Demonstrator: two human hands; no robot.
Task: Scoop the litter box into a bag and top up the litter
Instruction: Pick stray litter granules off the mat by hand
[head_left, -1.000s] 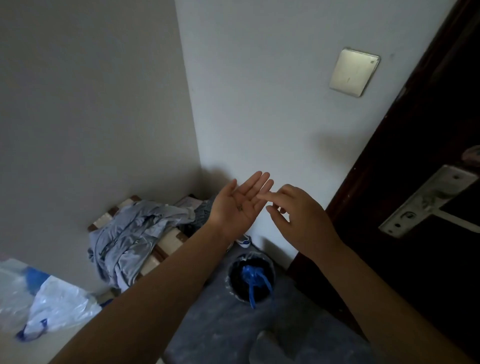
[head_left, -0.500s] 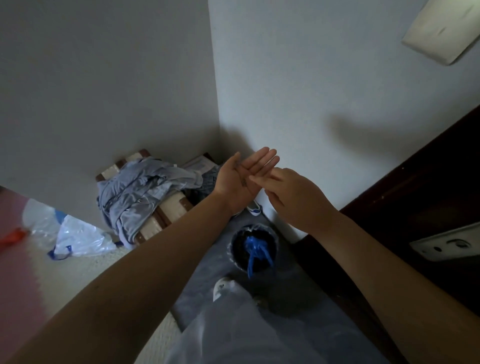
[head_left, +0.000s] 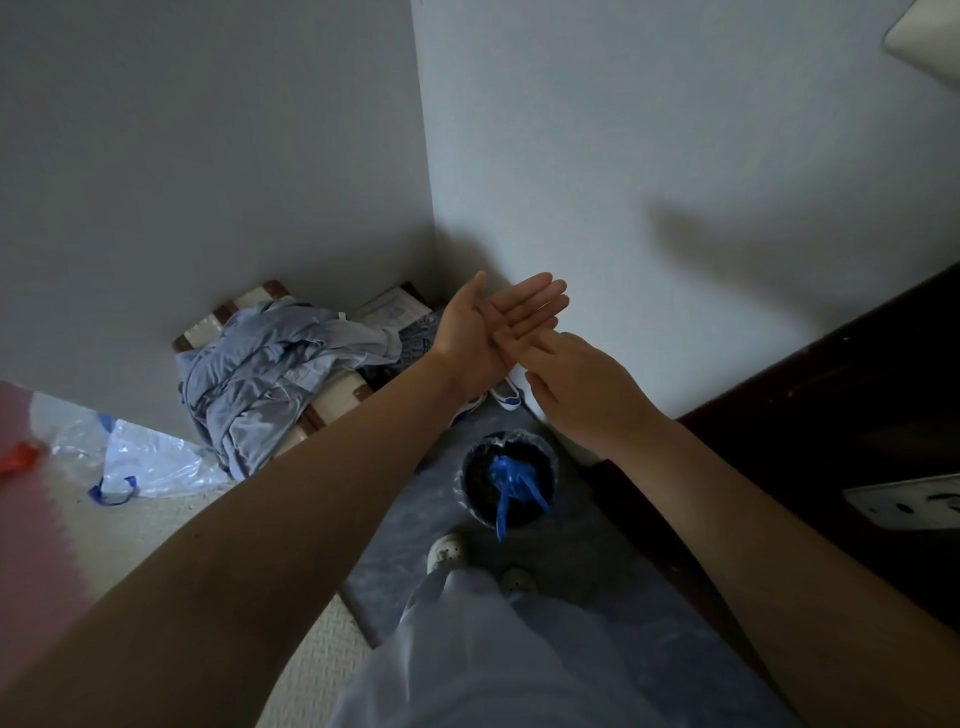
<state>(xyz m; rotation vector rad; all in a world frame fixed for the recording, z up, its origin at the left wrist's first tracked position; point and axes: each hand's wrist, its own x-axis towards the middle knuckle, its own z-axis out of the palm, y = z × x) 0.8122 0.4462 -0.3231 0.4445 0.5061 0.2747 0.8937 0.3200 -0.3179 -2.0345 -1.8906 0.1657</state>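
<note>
Two empty hands: left hand (head_left: 480, 332), right hand (head_left: 582, 387), touching

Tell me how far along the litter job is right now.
Looks done: a tied blue bag sits in the bin on the floor. In hand: nothing; the right hand brushes the open left hand, as if dusting off. Left: I can't confirm the top-up, since no litter box or litter shows in view.

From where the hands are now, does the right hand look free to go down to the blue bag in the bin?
Probably yes: the right hand is empty and nothing lies between it and the blue bag, though the bin sits low.
</note>
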